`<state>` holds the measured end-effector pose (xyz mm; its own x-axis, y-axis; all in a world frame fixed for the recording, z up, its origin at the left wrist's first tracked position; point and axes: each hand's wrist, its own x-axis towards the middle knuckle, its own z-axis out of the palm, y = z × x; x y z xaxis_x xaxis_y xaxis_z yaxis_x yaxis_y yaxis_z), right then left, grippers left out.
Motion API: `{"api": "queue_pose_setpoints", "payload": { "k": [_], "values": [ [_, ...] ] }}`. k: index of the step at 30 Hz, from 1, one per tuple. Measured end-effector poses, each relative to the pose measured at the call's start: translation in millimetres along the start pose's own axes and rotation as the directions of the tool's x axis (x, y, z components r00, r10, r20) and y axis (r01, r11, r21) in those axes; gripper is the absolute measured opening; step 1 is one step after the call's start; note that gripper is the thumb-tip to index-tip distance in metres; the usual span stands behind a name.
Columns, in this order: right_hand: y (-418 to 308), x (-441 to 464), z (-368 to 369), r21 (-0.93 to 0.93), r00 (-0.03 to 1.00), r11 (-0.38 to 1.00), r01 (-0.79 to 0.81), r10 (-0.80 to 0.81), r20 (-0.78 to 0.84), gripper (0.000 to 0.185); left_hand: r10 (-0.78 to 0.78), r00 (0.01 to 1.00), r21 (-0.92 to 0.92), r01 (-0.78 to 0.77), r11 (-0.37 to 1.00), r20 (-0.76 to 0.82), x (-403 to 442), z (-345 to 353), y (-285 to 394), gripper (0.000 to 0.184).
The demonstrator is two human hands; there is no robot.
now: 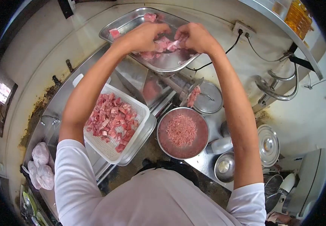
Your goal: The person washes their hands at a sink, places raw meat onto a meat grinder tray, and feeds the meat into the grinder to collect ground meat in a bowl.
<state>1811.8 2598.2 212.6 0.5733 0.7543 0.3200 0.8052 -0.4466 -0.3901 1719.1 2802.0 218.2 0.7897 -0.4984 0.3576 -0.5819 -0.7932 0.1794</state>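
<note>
Both of my hands are over the metal tray (170, 67) on top of the meat grinder. My left hand (148, 35) has its fingers curled at pink meat pieces (166, 44) in the middle of the tray. On the other side of the same pieces, my right hand (195, 37) is bent with its fingertips on the meat. Minced meat hangs from the grinder's outlet (194, 96). Below it, a round metal bowl (163, 147) holds a mound of minced meat (182, 130). A white perforated basket (145, 109) of meat cubes (112, 120) stands to the left.
Beside the grinder lies a round metal lid (211, 98). A small metal bowl (224, 167) and a white plastic bottle (220, 145) are near my right forearm. Black cords run from a wall outlet (243, 31). Plastic bags (41, 175) sit at the far left.
</note>
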Motion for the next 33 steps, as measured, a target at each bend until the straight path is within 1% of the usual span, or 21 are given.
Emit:
{"api": "queue_pose_setpoints", "payload": {
  "k": [2, 3, 5, 8, 10, 12, 13, 15, 16, 18, 19, 21, 22, 23, 25, 26, 27, 28, 30, 31, 33],
  "values": [
    [1.4, 0.2, -1.6, 0.020, 0.999, 1.000, 0.017, -0.017, 0.033, 0.032, -0.091, 0.994, 0.100, 0.085, 0.991, 0.056, 3.5, -2.4, -9.0, 0.037],
    [3.8, 1.8, -0.8, 0.040, 0.997, 0.998, 0.039, -0.041, 0.070, 0.029, -0.094, 0.994, 0.097, 0.089, 0.991, 0.054, 5.9, -1.1, -8.7, 0.037],
    [8.6, 5.9, 3.7, 0.031, 0.991, 0.994, 0.107, -0.110, 0.081, 0.027, -0.057, 0.984, 0.179, 0.026, 0.984, 0.169, 10.6, 1.5, -7.9, 0.039],
    [5.4, 1.4, 2.4, -0.007, 0.983, 0.983, 0.182, -0.181, 0.041, 0.026, -0.048, 0.966, 0.110, 0.020, 0.994, 0.256, 5.9, -15.4, -8.3, 0.047],
    [5.4, 0.5, 6.5, -0.035, 0.982, 0.981, 0.190, -0.190, -0.005, 0.026, -0.083, 0.972, 0.103, 0.061, 0.993, 0.219, -10.8, -19.7, -8.7, 0.049],
    [7.5, 3.3, 13.6, -0.007, 0.922, 0.927, 0.375, -0.374, -0.104, 0.028, -0.156, 0.971, 0.159, 0.127, 0.979, 0.179, -24.7, -22.2, 1.4, 0.058],
    [8.1, 3.8, 11.9, -0.003, 0.926, 0.931, 0.365, -0.364, -0.103, 0.028, -0.151, 0.971, 0.153, 0.123, 0.981, 0.188, -21.7, -21.8, 7.3, 0.058],
    [6.4, 10.7, 4.4, -0.033, 0.891, 0.946, 0.323, -0.292, 0.349, 0.033, -0.342, 0.917, 0.218, 0.298, 0.929, 0.205, -14.9, -19.2, 17.1, 0.055],
    [4.9, 11.2, 4.6, -0.029, 0.888, 0.945, 0.325, -0.295, 0.352, 0.033, -0.347, 0.915, 0.217, 0.303, 0.928, 0.205, -12.5, -15.9, 15.8, 0.055],
    [3.0, 9.4, 3.9, -0.054, 0.922, 0.958, 0.282, -0.254, 0.293, 0.032, -0.158, 0.986, 0.115, 0.151, 0.982, 0.048, -4.8, -5.2, 7.0, 0.041],
    [2.3, 7.4, 1.8, -0.053, 0.919, 0.957, 0.285, -0.257, 0.298, 0.032, -0.162, 0.986, 0.113, 0.156, 0.981, 0.045, 1.9, 5.0, 3.0, 0.041],
    [1.8, 1.8, 0.1, -0.071, 0.992, 0.990, 0.121, -0.118, 0.051, 0.028, -0.050, 0.992, 0.137, 0.034, 0.990, 0.113, 14.2, 24.5, 3.8, 0.028],
    [1.0, -0.4, 1.8, -0.070, 0.991, 0.990, 0.126, -0.122, 0.056, 0.028, -0.137, 0.976, 0.069, 0.127, 0.990, 0.172, 16.2, 24.5, 5.6, 0.023],
    [0.7, -2.1, 2.7, -0.031, 0.996, 0.996, 0.080, -0.081, -0.028, 0.027, -0.140, 0.976, 0.072, 0.129, 0.989, 0.169, 17.8, 20.8, 2.9, 0.023],
    [4.8, -1.1, 4.4, 0.015, 0.992, 0.999, 0.036, -0.034, -0.121, 0.025, -0.039, 0.998, 0.206, 0.049, 0.977, -0.051, 26.1, 8.4, -9.7, 0.021],
    [6.7, 0.9, 7.1, -0.023, 0.988, 0.999, 0.034, -0.037, -0.152, 0.025, -0.117, 0.982, 0.190, 0.145, 0.971, -0.149, 33.5, -5.5, -18.3, 0.023],
    [8.8, 1.3, 9.4, -0.062, 0.983, 0.998, 0.030, -0.041, -0.180, 0.025, -0.319, 0.940, -0.064, 0.313, 0.948, -0.120, 45.3, -5.4, -71.5, 0.027],
    [11.3, 1.6, 10.4, -0.063, 0.983, 0.998, 0.028, -0.039, -0.179, 0.025, -0.378, 0.913, -0.118, 0.363, 0.924, -0.151, 53.4, -7.9, -109.6, 0.027],
    [12.7, 4.2, 11.4, -0.086, 0.988, 0.996, -0.034, 0.021, -0.150, 0.033, -0.188, 0.966, 0.050, 0.200, 0.979, -0.180, 61.8, -1.5, -171.3, 0.028],
    [13.5, 4.2, 12.5, -0.086, 0.988, 0.996, -0.032, 0.019, -0.151, 0.033, 0.011, 0.990, 0.203, 0.018, 0.979, -0.144, 66.3, 3.6, -199.9, 0.028],
    [14.4, 3.5, 13.2, -0.092, 0.989, 0.995, -0.032, 0.018, -0.148, 0.040, 0.244, 0.963, 0.382, -0.182, 0.906, -0.118, 66.8, 16.8, -228.4, 0.029]
  ]
}}
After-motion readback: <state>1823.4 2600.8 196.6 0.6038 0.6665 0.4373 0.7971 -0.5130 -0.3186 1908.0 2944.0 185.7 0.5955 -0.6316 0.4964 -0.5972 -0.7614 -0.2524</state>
